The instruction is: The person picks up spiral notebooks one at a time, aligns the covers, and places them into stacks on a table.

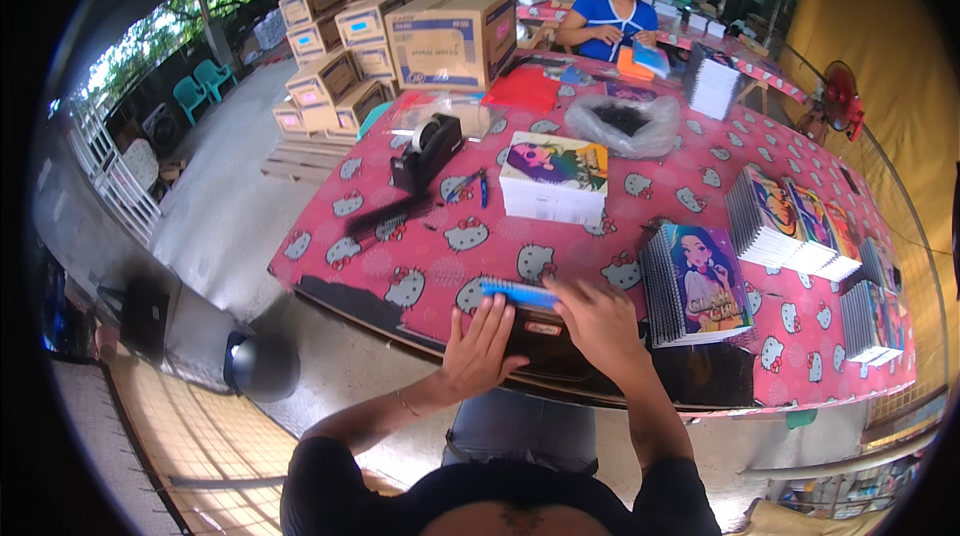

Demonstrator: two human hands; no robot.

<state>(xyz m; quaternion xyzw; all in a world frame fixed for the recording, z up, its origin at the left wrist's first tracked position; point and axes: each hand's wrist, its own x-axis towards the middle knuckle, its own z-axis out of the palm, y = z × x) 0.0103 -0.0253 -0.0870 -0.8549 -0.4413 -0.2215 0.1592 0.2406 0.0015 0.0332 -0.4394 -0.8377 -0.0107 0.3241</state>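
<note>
blue notebook (520,293) shows narrow, edge-on; left hand (480,344) touches it, fingers extended; right hand (600,318) blurs, grip impossible to tell.

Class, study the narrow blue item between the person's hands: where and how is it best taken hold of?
Probably by its two ends, from the near side of the table: the blue item is narrow and runs crosswise close to the near edge. The left hand is near its left end, the right hand at its right. Blur hides finer detail.
</note>
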